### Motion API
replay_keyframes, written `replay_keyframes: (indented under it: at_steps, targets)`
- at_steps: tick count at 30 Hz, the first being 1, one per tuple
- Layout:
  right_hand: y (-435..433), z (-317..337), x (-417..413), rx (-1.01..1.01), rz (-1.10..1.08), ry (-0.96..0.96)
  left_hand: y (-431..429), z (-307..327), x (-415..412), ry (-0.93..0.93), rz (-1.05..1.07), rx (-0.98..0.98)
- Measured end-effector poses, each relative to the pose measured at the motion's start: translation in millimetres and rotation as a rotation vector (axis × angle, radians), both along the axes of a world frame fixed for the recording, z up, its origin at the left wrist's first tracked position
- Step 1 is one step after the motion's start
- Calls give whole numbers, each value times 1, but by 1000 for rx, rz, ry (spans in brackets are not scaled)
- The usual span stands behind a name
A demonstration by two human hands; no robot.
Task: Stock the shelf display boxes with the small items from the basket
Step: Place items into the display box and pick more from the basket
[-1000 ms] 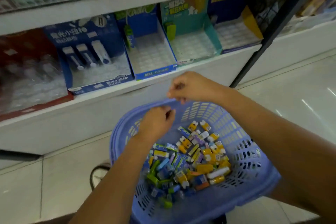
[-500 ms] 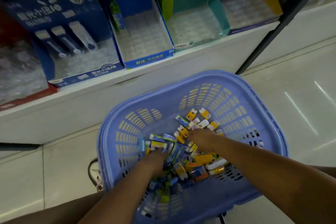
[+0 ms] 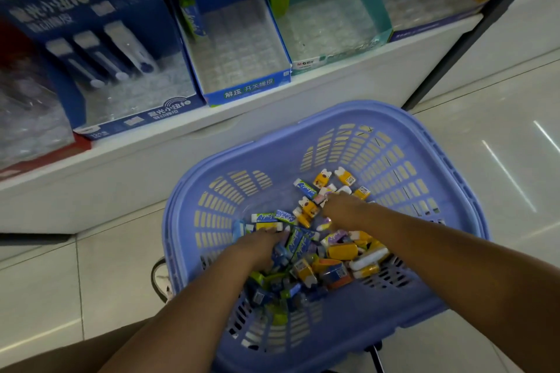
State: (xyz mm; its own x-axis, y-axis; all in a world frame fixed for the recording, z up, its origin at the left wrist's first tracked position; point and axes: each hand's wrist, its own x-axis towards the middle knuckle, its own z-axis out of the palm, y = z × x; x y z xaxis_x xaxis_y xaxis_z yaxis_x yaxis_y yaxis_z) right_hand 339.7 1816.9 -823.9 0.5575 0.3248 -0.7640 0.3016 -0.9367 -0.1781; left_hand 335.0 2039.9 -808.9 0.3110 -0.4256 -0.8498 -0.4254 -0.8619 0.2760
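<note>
Down inside basket [image 3: 272, 157], left hand [image 3: 260, 247] and right hand [image 3: 344, 209] sit in small items [image 3: 339, 251]; fingers buried, grip can't tell. Picking step, probably; next: carry matching items to far display boxes [image 3: 242, 48].

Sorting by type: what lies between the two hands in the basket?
Head view: blue-and-white packs and a yellow animal-shaped eraser lie between the left hand and the right hand.
</note>
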Motion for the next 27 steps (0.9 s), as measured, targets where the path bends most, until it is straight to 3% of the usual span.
replay_keyframes:
  at_steps: [4, 7, 10, 15, 20, 24, 27]
  targets:
    - [-20, 30, 11, 341, -619, 94, -8, 9, 13, 9, 219, -112]
    - [-32, 68, 15, 688, -915, 342, -27, 38, 27, 174, 692, -375]
    - [-30, 104, 21, 837, -902, 381, -47, 78, 40, 362, 1030, -724]
    - [-11, 154, 30, 1043, -934, 338, -57, 135, 50, 189, 1263, -1037]
    - [1, 189, 44, 1163, -1043, 63, -35, 179, 62, 74, 1481, -1170]
    - [9, 215, 57, 1092, -957, -273, -18, 204, 76, 36, 1709, -1288]
    - [17, 233, 71, 1206, -989, -328, -7, 210, 81, 43, 1828, -1402]
